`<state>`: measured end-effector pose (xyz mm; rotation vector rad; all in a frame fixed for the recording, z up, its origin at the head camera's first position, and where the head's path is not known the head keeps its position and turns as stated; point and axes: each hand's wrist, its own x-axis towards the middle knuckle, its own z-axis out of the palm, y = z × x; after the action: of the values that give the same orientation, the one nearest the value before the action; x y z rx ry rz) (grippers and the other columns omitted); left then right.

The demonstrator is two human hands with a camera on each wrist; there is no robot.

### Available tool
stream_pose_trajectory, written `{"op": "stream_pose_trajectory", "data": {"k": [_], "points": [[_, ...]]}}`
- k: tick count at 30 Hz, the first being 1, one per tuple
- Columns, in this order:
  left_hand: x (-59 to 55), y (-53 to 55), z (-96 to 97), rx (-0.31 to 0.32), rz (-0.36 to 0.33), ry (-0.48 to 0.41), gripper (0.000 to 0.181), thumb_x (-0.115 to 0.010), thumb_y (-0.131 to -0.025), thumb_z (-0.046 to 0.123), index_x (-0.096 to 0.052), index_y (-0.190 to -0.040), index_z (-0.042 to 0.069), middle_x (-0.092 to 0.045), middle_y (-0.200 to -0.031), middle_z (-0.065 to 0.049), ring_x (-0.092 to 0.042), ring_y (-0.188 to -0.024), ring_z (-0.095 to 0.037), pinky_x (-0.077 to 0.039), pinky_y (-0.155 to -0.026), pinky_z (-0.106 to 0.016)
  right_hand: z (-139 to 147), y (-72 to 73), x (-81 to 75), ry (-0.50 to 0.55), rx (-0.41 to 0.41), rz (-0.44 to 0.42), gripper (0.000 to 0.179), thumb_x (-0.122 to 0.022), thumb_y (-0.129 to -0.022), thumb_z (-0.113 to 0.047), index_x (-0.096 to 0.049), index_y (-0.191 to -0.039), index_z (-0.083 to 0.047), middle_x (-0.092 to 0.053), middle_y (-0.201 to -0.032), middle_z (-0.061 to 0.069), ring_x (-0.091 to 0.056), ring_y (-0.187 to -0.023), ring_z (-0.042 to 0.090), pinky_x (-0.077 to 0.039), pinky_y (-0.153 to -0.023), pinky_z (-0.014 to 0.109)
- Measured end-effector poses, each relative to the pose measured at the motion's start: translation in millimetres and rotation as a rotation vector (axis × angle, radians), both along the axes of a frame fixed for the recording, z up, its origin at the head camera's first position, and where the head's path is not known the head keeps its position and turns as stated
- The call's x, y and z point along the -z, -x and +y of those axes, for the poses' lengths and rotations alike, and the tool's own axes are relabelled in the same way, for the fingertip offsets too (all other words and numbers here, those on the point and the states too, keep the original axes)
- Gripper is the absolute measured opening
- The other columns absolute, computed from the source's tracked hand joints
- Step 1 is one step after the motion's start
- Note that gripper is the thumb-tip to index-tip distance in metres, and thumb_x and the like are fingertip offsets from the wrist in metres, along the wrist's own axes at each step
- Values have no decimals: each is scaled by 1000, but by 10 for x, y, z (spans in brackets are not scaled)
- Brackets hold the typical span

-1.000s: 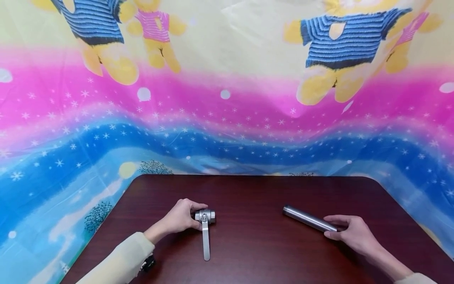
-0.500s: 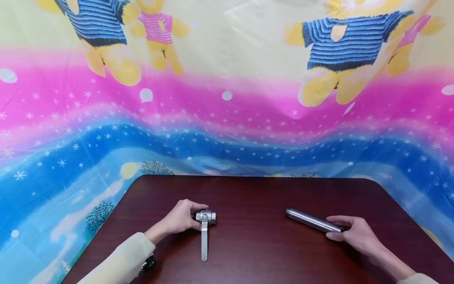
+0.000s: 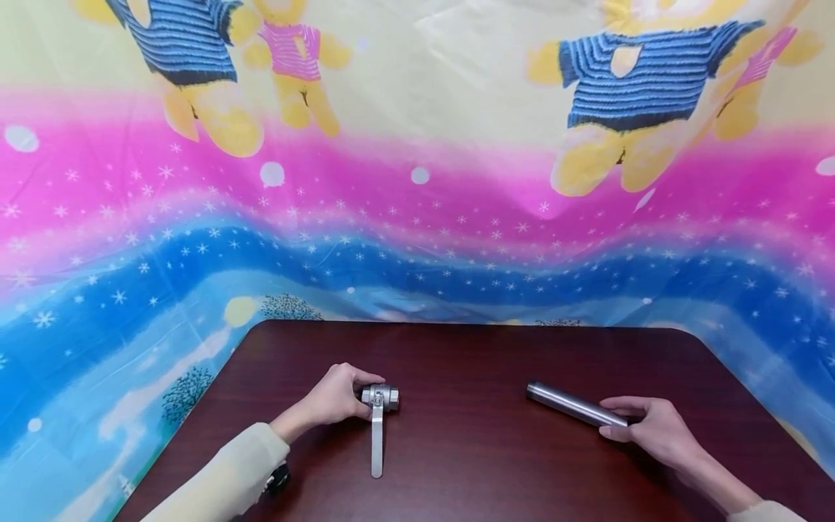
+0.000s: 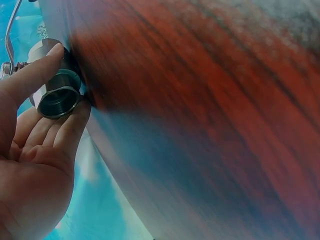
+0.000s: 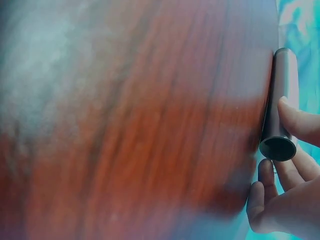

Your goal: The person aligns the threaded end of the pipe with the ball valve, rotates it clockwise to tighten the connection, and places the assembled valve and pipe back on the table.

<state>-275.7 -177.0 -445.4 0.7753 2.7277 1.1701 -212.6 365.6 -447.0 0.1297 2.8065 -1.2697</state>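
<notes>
On the left of the table, my left hand (image 3: 335, 395) grips a metal ball valve (image 3: 380, 396) between thumb and fingers. The valve's long flat lever (image 3: 377, 446) points toward the near edge. In the left wrist view, the valve's threaded opening (image 4: 59, 104) faces the camera, with the thumb on one side and fingers on the other. Over on the right, my right hand (image 3: 662, 433) pinches the near end of a steel pipe (image 3: 574, 403), which slants up to the left. The right wrist view shows the hollow pipe end (image 5: 278, 148). A wide gap separates valve and pipe.
Both things are at a dark red-brown wooden table (image 3: 457, 355) with rounded far corners. Behind it hangs a cloth (image 3: 417, 217) printed with bears and snowflakes. A black object (image 3: 277, 478) shows under the left sleeve (image 3: 225, 467).
The pipe and right hand have shifted slightly right in the view, and the background has shifted a little the same way. Both hands keep their holds.
</notes>
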Motion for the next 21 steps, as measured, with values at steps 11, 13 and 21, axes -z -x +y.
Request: {"op": "stream_pose_trajectory", "data": {"k": [11,13,21], "points": [[-26,1,-5,-37,27,-14,53,-94,-65,1,-81,-116,4,-79,-98,1,-68,-79,-12,-56,-70,-26,-25,-61,-69,121,-5,41,59,-91,-84,-22,-69,-132,4,-75,-109,10,-65,-88,13,-56,-71,29],[-14,0,-8,-49,27,-29,50,-96,-65,4,-82,-114,6,-79,-98,1,-69,-80,-12,-57,-72,-26,-29,-59,-75,147,-8,43,60,-91,-85,-21,-68,-133,5,-76,-106,10,-66,-86,13,-57,-71,30],[-16,-17,-25,-100,-2,-143,51,-98,-67,8,-81,-115,6,-78,-102,-4,-72,-81,-11,-59,-71,-26,-27,-63,-112,157,7,17,57,-89,-88,-26,-69,-133,4,-76,-106,8,-66,-84,14,-58,-68,31]]}}
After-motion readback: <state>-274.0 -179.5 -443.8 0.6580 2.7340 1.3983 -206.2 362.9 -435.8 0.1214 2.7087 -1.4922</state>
